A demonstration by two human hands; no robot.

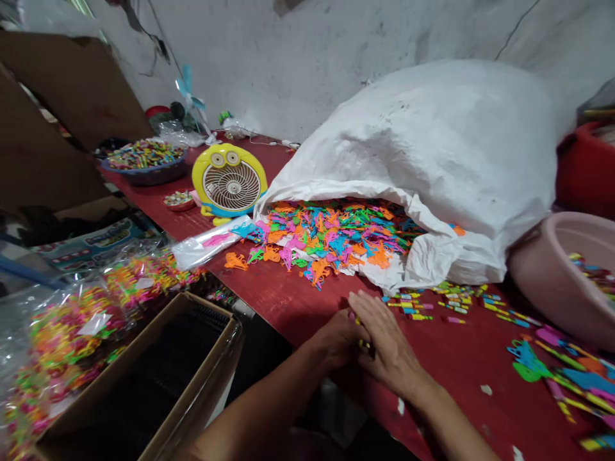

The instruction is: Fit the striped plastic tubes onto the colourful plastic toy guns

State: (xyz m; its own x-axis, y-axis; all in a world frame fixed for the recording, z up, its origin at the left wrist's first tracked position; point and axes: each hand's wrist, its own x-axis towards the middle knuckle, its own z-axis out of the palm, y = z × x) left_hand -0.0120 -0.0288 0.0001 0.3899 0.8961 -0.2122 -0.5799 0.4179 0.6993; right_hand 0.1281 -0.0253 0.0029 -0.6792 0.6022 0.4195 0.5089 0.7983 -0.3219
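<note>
My left hand (342, 336) is closed round several small colourful tubes (362, 344); their yellow and pink ends peek out between my hands. My right hand (387, 342) lies against it with fingers stretched out and together, its palm facing the tubes and partly hiding them. Both hands are above the front edge of the red table (432, 371). Just beyond, similar small tubes (413, 304) with yellow, blue and red parts lie in loose rows. Flat plastic pieces (331, 237) in orange, pink, green and blue spill from the mouth of a big white sack (432, 141).
A yellow fan (230, 179) stands left of the sack, near a basin of tubes (148, 160). An open cardboard box (187, 397) and filled clear bags (81, 320) are lower left. At right are a pink tub (542, 256) and assembled coloured pieces (576, 371).
</note>
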